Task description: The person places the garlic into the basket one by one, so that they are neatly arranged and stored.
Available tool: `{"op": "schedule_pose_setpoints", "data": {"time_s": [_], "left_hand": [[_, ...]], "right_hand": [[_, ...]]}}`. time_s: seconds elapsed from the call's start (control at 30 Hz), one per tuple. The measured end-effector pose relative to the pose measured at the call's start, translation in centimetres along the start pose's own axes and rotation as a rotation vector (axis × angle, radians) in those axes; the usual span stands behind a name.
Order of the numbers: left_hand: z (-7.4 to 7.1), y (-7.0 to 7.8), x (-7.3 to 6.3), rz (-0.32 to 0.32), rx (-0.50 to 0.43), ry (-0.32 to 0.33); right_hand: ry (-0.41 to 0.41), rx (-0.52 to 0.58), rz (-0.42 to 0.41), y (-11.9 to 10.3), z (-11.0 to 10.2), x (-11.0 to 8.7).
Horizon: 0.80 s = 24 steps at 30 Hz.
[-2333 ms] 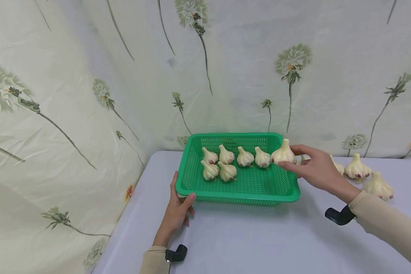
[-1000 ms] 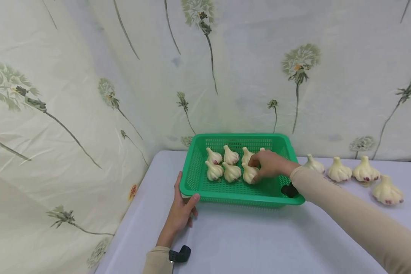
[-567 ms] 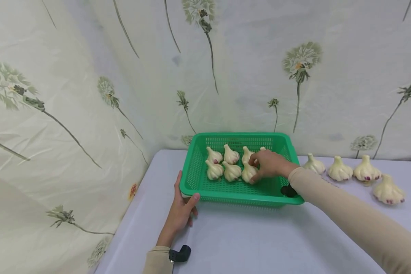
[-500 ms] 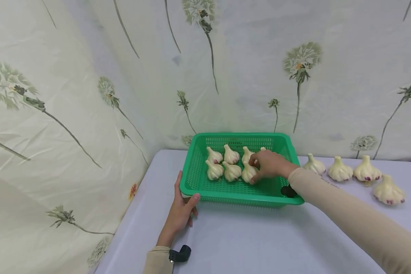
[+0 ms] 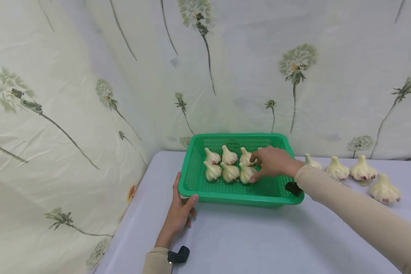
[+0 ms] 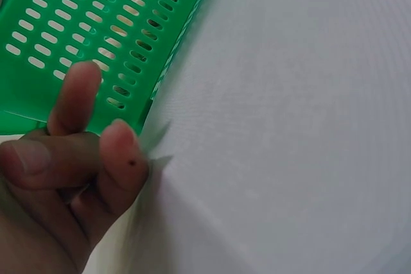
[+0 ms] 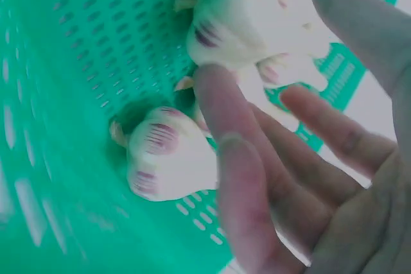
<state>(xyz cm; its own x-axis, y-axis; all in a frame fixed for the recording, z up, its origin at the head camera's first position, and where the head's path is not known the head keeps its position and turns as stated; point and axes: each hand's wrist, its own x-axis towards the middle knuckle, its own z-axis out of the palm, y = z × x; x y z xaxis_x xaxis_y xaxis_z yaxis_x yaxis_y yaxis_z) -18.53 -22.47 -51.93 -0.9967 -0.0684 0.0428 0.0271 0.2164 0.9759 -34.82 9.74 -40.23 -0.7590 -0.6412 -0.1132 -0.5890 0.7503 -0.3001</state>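
backdrop point(image 5: 241, 83): pale, dandelion-printed, creased at left | tabletop point(image 5: 246, 239): pale lavender, before it

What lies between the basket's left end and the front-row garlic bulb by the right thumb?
The head view shows the left garlic bulb and the middle garlic bulb of that front row.

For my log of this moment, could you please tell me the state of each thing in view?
Green basket, upright, partly filled.
Garlic bulbs in the basket, two rows; seven show, one mostly hidden.
Other garlic bulbs on the table, four, stems up.
Left hand, holding the basket's near left corner.
Right hand, in the basket, thumb and fingers apart.
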Motion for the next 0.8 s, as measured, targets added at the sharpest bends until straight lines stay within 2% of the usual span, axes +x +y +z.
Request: {"op": "schedule_pose_setpoints", "data": {"time_s": [0.17, 0.33, 0.47, 0.63, 0.8], "left_hand": [[0.0, 0.2, -0.1, -0.009, 0.002, -0.002], [-0.2, 0.2, -0.1, -0.016, 0.021, 0.001], [-0.6, 0.3, -0.2, -0.018, 0.062, 0.006], [-1.0, 0.4, -0.3, 0.011, 0.143, 0.012], [-1.1, 0.3, -0.2, 0.048, 0.230, 0.038]], "right_hand": [[0.015, -0.012, -0.007, -0.1, -1.7, -1.7], [0.033, -0.077, 0.019, 1.1, -3.5, -4.0], [0.069, -0.111, 0.041, 2.7, -5.2, -6.1], [0.112, -0.112, 0.104, 5.2, -7.6, -8.8], [0.118, -0.145, 0.177, 8.2, -8.5, -11.6]]}}
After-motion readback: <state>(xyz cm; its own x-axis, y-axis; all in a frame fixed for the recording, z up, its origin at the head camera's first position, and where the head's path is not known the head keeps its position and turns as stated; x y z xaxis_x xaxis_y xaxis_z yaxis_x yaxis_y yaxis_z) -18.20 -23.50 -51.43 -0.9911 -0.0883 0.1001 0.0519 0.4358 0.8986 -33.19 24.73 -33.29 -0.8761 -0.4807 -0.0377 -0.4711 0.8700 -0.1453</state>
